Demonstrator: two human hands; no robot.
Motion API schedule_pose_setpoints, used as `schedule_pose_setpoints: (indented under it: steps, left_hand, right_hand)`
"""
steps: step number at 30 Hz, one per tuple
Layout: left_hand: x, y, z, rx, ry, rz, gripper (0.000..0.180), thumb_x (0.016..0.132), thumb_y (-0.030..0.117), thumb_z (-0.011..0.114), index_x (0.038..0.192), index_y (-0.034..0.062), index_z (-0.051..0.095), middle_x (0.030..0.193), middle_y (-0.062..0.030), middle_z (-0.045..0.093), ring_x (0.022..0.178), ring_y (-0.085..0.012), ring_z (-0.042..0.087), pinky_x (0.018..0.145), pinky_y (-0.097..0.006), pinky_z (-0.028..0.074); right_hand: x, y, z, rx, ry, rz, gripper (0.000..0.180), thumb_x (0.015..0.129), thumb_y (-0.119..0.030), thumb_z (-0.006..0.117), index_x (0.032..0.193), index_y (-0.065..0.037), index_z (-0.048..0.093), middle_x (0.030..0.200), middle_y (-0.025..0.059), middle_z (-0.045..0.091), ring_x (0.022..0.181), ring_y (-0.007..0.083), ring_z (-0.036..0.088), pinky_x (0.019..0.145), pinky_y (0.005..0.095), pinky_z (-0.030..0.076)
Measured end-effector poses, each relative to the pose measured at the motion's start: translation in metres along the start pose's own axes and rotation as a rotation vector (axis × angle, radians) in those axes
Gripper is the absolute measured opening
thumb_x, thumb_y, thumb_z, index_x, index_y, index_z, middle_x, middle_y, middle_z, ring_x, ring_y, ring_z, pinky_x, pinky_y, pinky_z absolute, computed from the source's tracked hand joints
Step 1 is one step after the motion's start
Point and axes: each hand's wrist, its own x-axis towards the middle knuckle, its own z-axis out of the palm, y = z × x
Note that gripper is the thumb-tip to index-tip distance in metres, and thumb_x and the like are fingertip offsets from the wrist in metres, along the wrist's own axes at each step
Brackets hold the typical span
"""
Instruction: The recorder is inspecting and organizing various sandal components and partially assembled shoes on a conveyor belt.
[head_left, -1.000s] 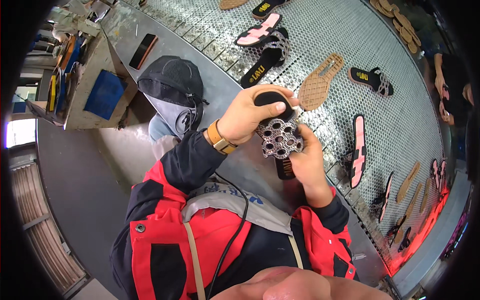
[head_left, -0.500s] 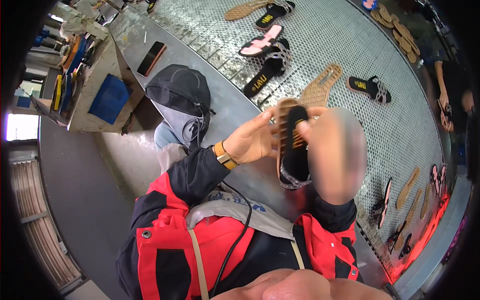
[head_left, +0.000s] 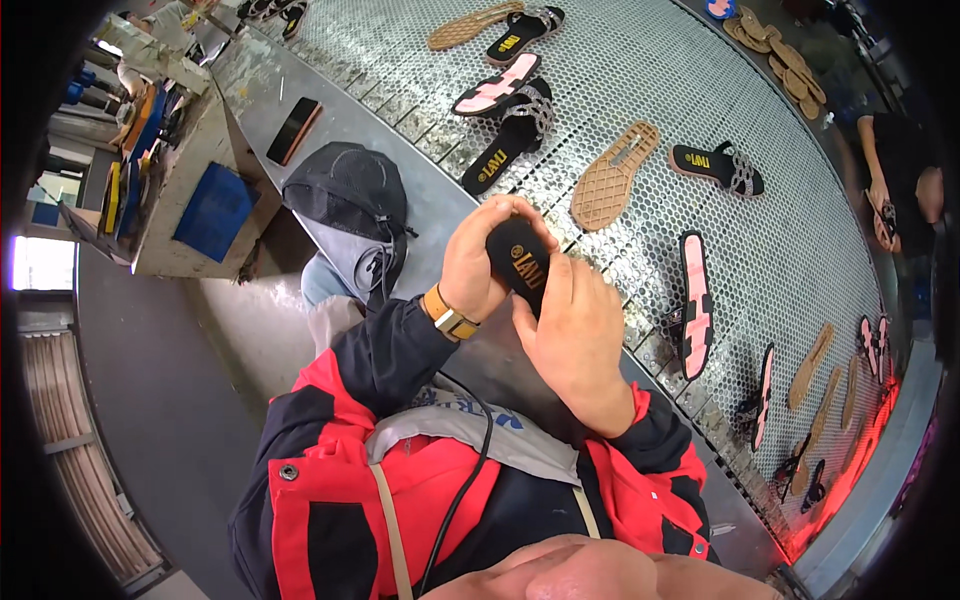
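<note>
Black, with a yellow mark on its insole, a sandal [head_left: 520,262] is held up close between both hands; the left hand [head_left: 480,262] wraps its heel end, the right hand [head_left: 578,335] closes on its lower part, the 2 nearly touching. Beyond the sandal, a perforated metal table [head_left: 640,80] carries pink and black sandals and a tan sole [head_left: 613,176]; left of the sandal sits a dark backpack [head_left: 345,192].

Sandal [head_left: 517,262] turned insole-up (strap hidden) in hands [head_left: 530,300]
</note>
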Motion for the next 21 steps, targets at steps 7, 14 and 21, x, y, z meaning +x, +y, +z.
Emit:
schedule_pose_setpoints:
  steps: [7,14,21]
  left_hand:
    - [-0.005,0.005,0.011,-0.112,0.028,-0.065,0.054,0.115,0.045,0.030,0.103,0.0017,0.059,0.096,-0.0160,0.066,0.094,-0.0315,0.067,0.092,-0.046,0.057]
    - [-0.015,0.007,0.030,0.046,0.013,-0.035,0.039,0.113,0.036,0.044,0.108,0.0004,0.059,0.100,-0.0138,0.066,0.097,-0.0263,0.068,0.093,-0.041,0.057]
    - [-0.017,-0.008,0.019,0.407,-0.008,0.049,0.012,0.107,0.014,0.065,0.112,0.0043,0.059,0.102,-0.0054,0.065,0.097,-0.0136,0.064,0.092,-0.032,0.052]
  right_hand:
    - [-0.007,0.001,0.001,-0.002,0.022,-0.015,0.059,0.075,-0.026,0.088,0.119,0.003,0.061,0.098,0.0136,0.065,0.088,0.0306,0.066,0.077,0.0430,0.051]
    - [-0.012,0.010,-0.002,0.005,-0.019,-0.025,0.058,0.078,-0.030,0.087,0.118,0.003,0.062,0.096,0.0118,0.066,0.087,0.0299,0.066,0.077,0.0432,0.051]
    - [-0.011,0.022,0.000,0.109,-0.027,-0.059,0.048,0.083,-0.035,0.084,0.110,0.000,0.063,0.092,0.0138,0.065,0.085,0.0338,0.065,0.074,0.0467,0.049]
